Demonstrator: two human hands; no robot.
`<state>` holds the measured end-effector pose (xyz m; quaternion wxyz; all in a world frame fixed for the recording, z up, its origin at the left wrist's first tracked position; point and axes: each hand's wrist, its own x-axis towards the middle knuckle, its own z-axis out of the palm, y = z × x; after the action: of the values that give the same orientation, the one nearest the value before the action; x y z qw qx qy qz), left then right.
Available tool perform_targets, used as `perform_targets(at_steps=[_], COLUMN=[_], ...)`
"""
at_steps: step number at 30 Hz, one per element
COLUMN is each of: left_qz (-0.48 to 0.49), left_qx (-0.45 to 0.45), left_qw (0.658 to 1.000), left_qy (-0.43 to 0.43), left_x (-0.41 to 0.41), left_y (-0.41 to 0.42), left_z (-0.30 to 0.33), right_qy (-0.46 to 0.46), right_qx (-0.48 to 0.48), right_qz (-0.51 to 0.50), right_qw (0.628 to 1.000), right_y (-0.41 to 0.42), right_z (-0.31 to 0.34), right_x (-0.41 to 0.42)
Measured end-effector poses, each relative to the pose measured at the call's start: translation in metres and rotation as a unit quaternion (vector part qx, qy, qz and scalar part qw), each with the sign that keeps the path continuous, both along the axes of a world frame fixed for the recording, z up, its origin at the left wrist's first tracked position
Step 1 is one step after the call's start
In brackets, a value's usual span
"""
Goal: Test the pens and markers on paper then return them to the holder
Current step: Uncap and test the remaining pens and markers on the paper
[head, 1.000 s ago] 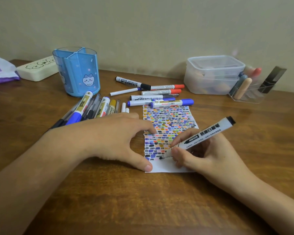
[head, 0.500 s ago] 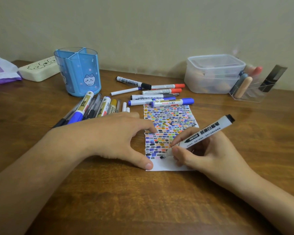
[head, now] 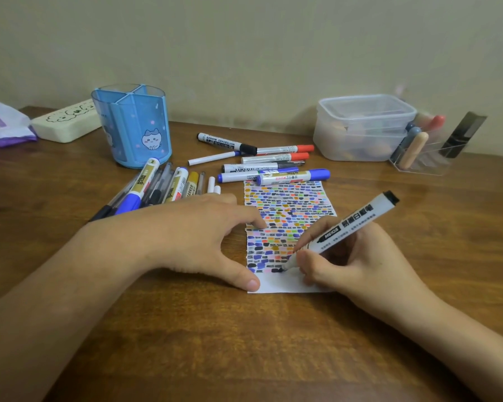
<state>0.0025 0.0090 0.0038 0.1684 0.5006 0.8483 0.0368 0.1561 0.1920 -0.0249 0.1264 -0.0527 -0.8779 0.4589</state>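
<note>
A strip of paper [head: 291, 204] covered in small coloured marks lies on the wooden table [head: 244, 343]. My right hand [head: 352, 262] grips a white marker with a black end [head: 352, 224], its tip touching the paper near the bottom blank band. My left hand [head: 192, 239] presses the paper's left edge with index finger and thumb spread. The blue divided holder [head: 134, 126] stands empty at the back left. One pile of pens and markers [head: 157, 187] lies beside it. Several capped markers [head: 262, 163] lie above the paper.
A cream case [head: 64, 123] and a purple-white packet [head: 3, 126] sit at the far left. A lidded plastic box [head: 363, 126] and a clear organiser with items [head: 424, 146] stand at the back right, against the wall.
The marker tip has shifted slightly rightward along the lowest row of marks. My left hand stays pressed on the paper.
</note>
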Motion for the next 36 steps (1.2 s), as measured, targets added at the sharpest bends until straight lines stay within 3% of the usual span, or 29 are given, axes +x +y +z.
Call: perform_targets(at_steps=[19, 36], left_qz=[-0.002, -0.003], left_qx=[0.0, 0.011], left_qw=[1.0, 1.0], left_qy=[0.005, 0.01], left_x=[0.002, 0.005], left_y=[-0.001, -0.003], left_z=[0.002, 0.004], right_qy=[0.006, 0.023], right_qx=[0.007, -0.14], right_qz=[-0.002, -0.008], right_qw=[1.0, 0.99], right_y=[0.001, 0.008], right_z=[-0.003, 0.004], right_x=[-0.001, -0.002])
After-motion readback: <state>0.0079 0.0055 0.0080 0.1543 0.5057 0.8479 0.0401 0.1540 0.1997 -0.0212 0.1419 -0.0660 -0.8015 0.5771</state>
